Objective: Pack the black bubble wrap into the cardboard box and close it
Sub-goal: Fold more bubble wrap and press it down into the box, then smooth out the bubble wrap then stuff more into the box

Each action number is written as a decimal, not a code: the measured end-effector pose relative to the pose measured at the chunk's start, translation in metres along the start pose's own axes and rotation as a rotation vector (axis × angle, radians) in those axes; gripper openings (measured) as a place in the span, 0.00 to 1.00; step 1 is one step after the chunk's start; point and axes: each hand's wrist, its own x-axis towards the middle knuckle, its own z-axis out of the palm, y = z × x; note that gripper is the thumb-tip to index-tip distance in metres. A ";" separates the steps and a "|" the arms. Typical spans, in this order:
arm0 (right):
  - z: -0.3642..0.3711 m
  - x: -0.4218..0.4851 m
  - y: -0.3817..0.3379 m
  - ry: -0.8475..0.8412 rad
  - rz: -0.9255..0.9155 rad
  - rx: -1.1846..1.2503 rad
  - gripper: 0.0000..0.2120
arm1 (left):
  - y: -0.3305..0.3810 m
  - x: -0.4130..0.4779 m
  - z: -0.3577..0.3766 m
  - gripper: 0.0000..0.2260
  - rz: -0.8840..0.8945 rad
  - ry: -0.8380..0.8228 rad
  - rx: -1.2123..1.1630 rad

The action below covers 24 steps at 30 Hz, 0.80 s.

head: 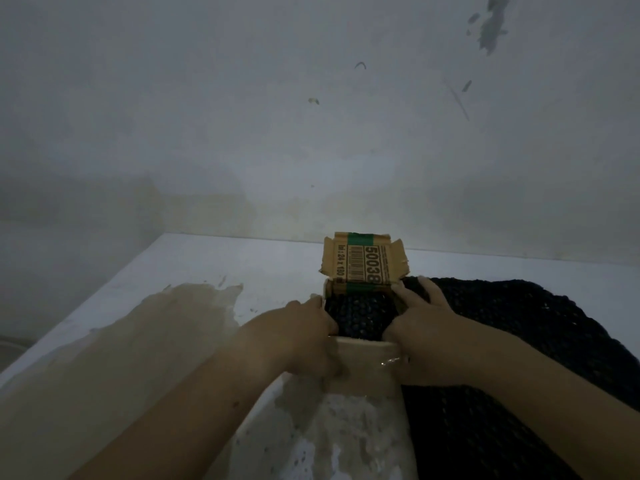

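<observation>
While the left hand (304,329) clamps its grip on the cardboard box (367,358), the right hand (424,322), fingers stretched flat, presses black bubble wrap (519,341) in, the rest trailing rightward across the counter (242,271), nearest that right hand.

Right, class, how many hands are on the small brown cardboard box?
2. The left hand grips the small brown cardboard box at its left wall; the right hand rests at its right wall, on black bubble wrap.
</observation>
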 end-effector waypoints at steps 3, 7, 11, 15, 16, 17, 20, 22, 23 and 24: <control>-0.001 -0.002 0.006 0.060 0.006 0.142 0.06 | -0.005 -0.003 0.001 0.15 0.037 0.047 -0.095; 0.015 0.004 0.000 -0.010 0.021 0.046 0.09 | -0.002 0.005 0.012 0.13 -0.009 -0.039 -0.161; 0.020 -0.006 0.002 0.131 -0.026 0.110 0.08 | 0.001 -0.006 0.010 0.19 -0.037 -0.002 -0.113; 0.027 -0.041 0.033 0.531 -0.024 0.336 0.15 | 0.035 -0.039 0.006 0.11 0.194 0.591 -0.121; 0.033 -0.052 0.043 0.591 -0.002 0.384 0.14 | 0.050 -0.045 0.006 0.08 0.255 0.653 -0.215; 0.039 -0.063 0.053 0.637 0.026 0.425 0.13 | 0.063 -0.047 0.011 0.06 0.289 0.656 -0.305; 0.059 -0.096 0.076 0.666 0.169 0.526 0.09 | 0.100 -0.034 0.038 0.10 0.296 0.514 -0.387; 0.073 -0.115 0.090 0.669 0.300 0.568 0.05 | 0.117 -0.017 0.061 0.11 0.277 0.430 -0.367; 0.082 -0.125 0.099 0.680 0.379 0.570 0.04 | 0.124 -0.008 0.072 0.11 0.240 0.387 -0.364; 0.090 -0.134 0.109 0.685 0.464 0.559 0.03 | 0.131 -0.001 0.082 0.11 0.194 0.354 -0.351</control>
